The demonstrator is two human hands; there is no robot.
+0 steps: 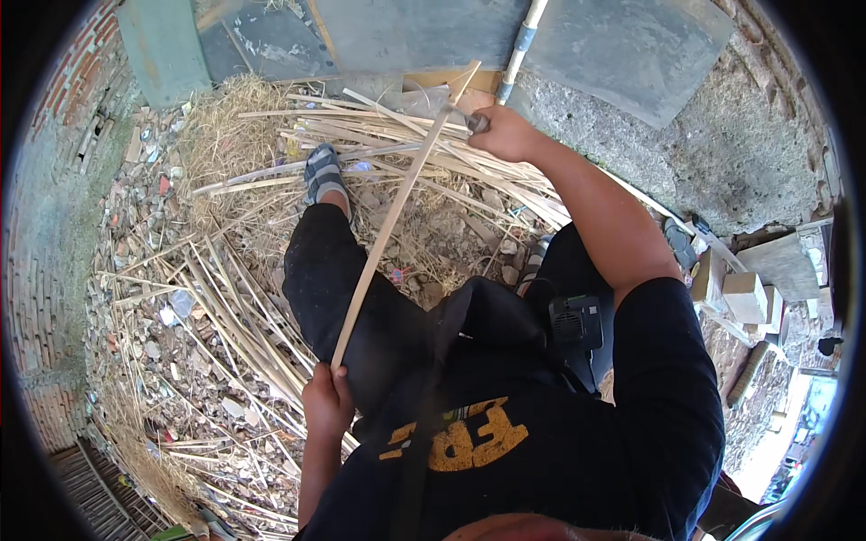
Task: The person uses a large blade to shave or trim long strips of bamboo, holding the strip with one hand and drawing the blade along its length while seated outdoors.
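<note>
A long, pale bamboo strip (383, 243) slants across my left thigh, from beside my hip up towards the wall. My left hand (327, 403) is closed round its near end. Beyond my knees, my right hand (507, 135) grips the dark handle (477, 123) of a bladed tool, which looks like a knife. The tool meets the strip near its far end, where the blade is blurred and mostly hard to make out. Past that spot a thin piece of bamboo (465, 81) sticks up at a different angle.
Long bamboo strips (352, 131) lie heaped in front of my feet, and more strips (239, 325) spread over the rubble at left. Dry straw (230, 135) lies by the wall. A pale pipe (521, 50) stands ahead. Blocks (744, 298) sit at right.
</note>
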